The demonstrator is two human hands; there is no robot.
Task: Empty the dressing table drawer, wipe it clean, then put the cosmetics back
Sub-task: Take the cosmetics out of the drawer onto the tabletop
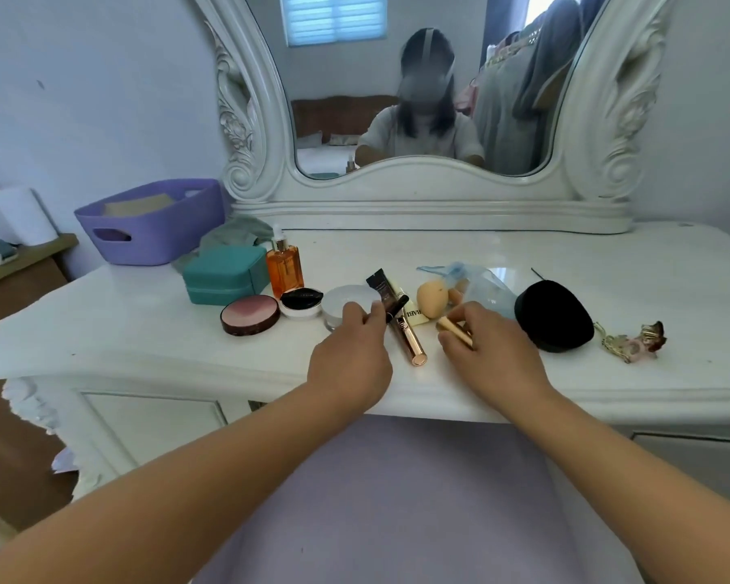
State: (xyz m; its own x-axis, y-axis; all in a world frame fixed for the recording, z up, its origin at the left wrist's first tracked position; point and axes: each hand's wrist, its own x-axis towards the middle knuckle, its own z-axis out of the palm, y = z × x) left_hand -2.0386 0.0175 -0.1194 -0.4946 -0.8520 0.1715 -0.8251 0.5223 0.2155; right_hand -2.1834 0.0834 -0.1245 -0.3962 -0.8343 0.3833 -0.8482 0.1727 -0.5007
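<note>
Pinching a black tube [390,308] in the left hand [352,356] and a gold stick [454,330] in the right hand [492,351], the person works over the white dressing table [144,330], a rose-gold tube [409,343] between both hands, with compacts [250,314], an orange bottle [284,267] and sponges [433,298] just beyond.

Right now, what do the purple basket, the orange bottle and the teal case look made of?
Purple basket: likely plastic, matte, moulded handle hole. Orange bottle: probably glass or clear plastic; see-through, glossy. Teal case: seemingly faux leather, soft sheen, seam around it.
</note>
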